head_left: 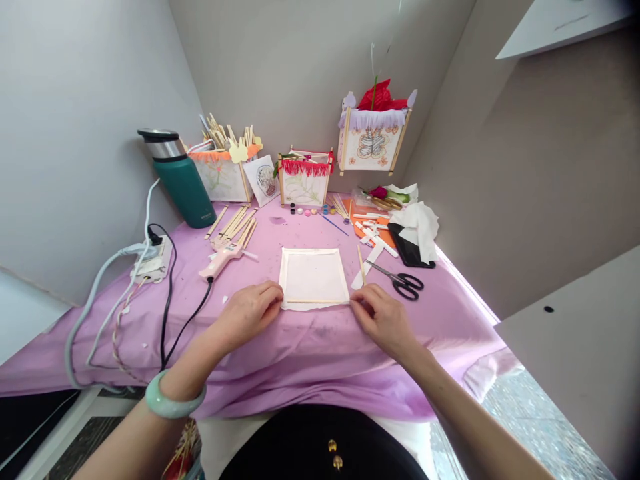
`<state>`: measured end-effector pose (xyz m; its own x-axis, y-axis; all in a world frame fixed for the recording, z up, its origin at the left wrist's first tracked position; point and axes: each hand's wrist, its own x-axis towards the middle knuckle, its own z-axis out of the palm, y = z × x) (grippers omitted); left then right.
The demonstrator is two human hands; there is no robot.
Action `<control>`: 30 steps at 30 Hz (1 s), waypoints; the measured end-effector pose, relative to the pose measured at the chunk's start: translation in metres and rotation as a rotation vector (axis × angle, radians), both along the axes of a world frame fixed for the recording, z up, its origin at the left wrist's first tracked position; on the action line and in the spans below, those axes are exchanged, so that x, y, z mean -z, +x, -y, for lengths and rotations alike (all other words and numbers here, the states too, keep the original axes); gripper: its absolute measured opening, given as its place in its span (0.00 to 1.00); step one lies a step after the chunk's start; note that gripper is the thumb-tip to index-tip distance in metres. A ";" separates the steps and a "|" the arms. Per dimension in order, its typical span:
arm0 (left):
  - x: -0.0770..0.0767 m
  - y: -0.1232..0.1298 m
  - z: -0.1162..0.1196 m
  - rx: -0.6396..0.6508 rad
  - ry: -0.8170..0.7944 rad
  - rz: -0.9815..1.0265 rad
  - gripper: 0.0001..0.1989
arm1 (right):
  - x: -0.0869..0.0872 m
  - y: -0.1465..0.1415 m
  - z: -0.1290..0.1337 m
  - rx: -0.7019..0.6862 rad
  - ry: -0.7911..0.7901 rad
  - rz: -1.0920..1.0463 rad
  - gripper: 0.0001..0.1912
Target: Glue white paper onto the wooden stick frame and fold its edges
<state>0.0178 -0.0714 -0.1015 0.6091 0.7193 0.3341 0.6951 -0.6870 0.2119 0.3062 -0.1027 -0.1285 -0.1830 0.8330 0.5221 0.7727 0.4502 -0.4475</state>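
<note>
A white panel (315, 277) lies flat on the table in front of me, its edges folded over and a thin wooden stick (315, 301) running along the near side. My left hand (255, 307) pinches its near left corner, fingers curled together. At the near right corner, my right hand (380, 312) has thumb and fingers closed on the edge. Just beyond the right hand, another wooden stick (361, 265) rests beside a white strip (369, 265). Black-handled scissors (406, 285) lie to the right of that, blades towards the panel.
A pink glue gun (220, 261) and bundled sticks (234, 223) lie left, near a green bottle (183, 180) and a power strip (153, 260) with trailing cables. Decorated boxes (305, 181) stand behind. At right are an orange sheet (373, 223), a black phone-like slab (413, 247) and crumpled tissue (417, 223).
</note>
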 end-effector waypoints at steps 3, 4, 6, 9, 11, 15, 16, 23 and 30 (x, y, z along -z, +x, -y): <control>-0.002 -0.002 0.000 0.028 -0.043 0.044 0.08 | 0.000 0.001 0.000 -0.006 -0.005 -0.009 0.06; -0.003 -0.003 0.000 0.035 -0.059 0.054 0.09 | 0.001 0.001 -0.001 -0.008 -0.008 -0.011 0.06; -0.006 -0.005 0.000 0.047 -0.091 0.049 0.10 | 0.001 0.001 -0.001 -0.009 -0.015 -0.018 0.06; -0.009 -0.008 0.000 0.060 -0.102 -0.024 0.08 | 0.000 0.001 -0.002 -0.013 -0.020 -0.035 0.05; -0.012 -0.009 -0.001 0.069 -0.091 -0.093 0.07 | 0.000 0.001 -0.002 -0.018 -0.021 -0.043 0.05; -0.016 -0.008 -0.001 0.079 -0.062 -0.184 0.09 | -0.001 0.001 -0.001 -0.013 -0.024 -0.041 0.05; -0.016 -0.007 -0.001 0.078 -0.049 -0.190 0.09 | -0.001 0.001 -0.001 -0.011 -0.025 -0.039 0.05; -0.009 -0.005 -0.005 0.078 -0.027 -0.078 0.08 | 0.000 0.001 -0.004 -0.010 -0.037 -0.056 0.05; -0.008 -0.003 -0.006 0.051 -0.042 -0.003 0.09 | -0.002 -0.001 -0.007 0.043 -0.084 -0.035 0.05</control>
<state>0.0150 -0.0649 -0.0932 0.6460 0.7010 0.3021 0.6604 -0.7117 0.2395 0.3056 -0.0959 -0.1264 -0.1290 0.8810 0.4552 0.7736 0.3766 -0.5096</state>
